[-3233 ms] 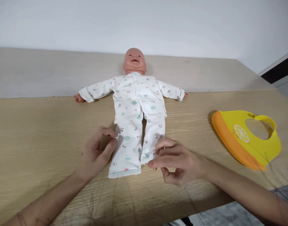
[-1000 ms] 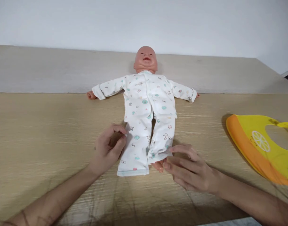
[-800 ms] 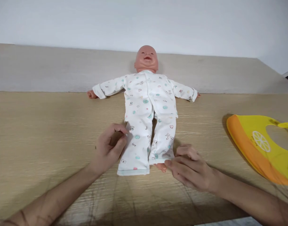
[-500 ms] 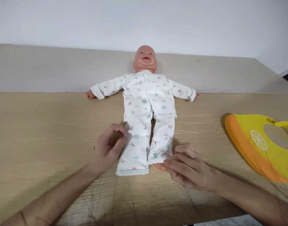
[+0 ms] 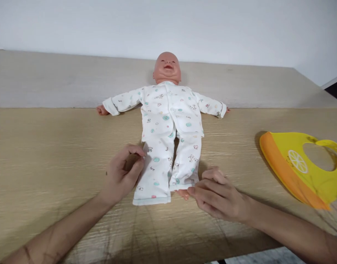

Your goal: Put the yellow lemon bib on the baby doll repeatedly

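Observation:
A baby doll [image 5: 167, 69] lies on its back with its arms spread. It wears a white printed wrap top [image 5: 157, 110] and matching trousers [image 5: 156, 172]. My left hand [image 5: 124, 172] is closed at the outer edge of the trouser leg on the left, thumb and forefinger pinching at the fabric. The foot inside that leg is hidden. At the hem of the other leg, my right hand [image 5: 218, 194] has its fingers pressed together on the cuff. Part of the doll's bare foot [image 5: 183, 194] sticks out below that cuff.
A yellow and orange bib [image 5: 306, 165] with a citrus-slice print lies on the wooden table [image 5: 61, 146] at the right. A pale raised board [image 5: 47, 80] runs along the back, below a white wall [image 5: 102, 25]. The table's front edge shows at lower right.
The whole scene has shifted slightly left in view. My hands keep almost the same place against the trouser legs, and the doll lies as before.

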{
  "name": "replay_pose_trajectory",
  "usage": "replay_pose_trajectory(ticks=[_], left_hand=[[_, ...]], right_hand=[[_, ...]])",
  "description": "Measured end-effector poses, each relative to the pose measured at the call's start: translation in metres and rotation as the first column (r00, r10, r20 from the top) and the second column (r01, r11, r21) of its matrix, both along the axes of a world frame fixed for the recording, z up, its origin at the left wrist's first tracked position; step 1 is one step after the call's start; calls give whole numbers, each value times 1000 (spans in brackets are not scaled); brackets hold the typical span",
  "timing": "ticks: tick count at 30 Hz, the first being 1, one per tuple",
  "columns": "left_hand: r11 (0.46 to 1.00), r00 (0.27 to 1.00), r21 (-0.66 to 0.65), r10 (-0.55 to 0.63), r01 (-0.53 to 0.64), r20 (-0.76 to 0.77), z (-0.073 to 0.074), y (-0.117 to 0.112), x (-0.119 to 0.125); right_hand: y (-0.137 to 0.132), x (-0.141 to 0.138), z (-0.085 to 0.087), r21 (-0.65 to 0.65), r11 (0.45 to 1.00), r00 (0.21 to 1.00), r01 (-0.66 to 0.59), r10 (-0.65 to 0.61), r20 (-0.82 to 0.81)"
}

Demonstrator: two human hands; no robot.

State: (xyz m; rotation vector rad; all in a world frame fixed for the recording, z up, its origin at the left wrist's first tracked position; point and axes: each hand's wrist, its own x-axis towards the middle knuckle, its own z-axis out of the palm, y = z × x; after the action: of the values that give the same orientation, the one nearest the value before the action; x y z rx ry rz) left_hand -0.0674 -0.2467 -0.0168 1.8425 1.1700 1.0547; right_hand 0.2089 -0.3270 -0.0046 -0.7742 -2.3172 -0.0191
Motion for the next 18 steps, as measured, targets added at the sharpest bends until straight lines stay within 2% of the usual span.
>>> replay_pose_trajectory(ticks=[4,8,12,14,16,17,18], left_hand=[[1000,1000,19,10,-10,0,3,-1,1],[999,1000,47,13,-12,-13,2,-2,1],[994,999,105,24,-19,-46,0,2,1],[984,997,178,8,6,-76,3,5,0],[937,987,340,-31,83,-155,9,4,-2],[879,977,455,-51,143,-208,13,0,-3],[794,963,572,-60,206,-264,17,-6,-4]], right_hand=[[-2,-1,-1,16,999,1000,30,-30,0],[-6,-1,-5,-6,1000,997,24,-24,67],[-9,-3,-7,-45,999,999,19,-20,-26],[-8,-4,-6,-52,999,1000,10,-10,-6],[-7,-4,-4,-52,999,1000,-5,6,21],[-7,-5,-3,-48,999,1000,-2,3,25],[-6,-5,-2,-38,999,1000,5,-5,18]])
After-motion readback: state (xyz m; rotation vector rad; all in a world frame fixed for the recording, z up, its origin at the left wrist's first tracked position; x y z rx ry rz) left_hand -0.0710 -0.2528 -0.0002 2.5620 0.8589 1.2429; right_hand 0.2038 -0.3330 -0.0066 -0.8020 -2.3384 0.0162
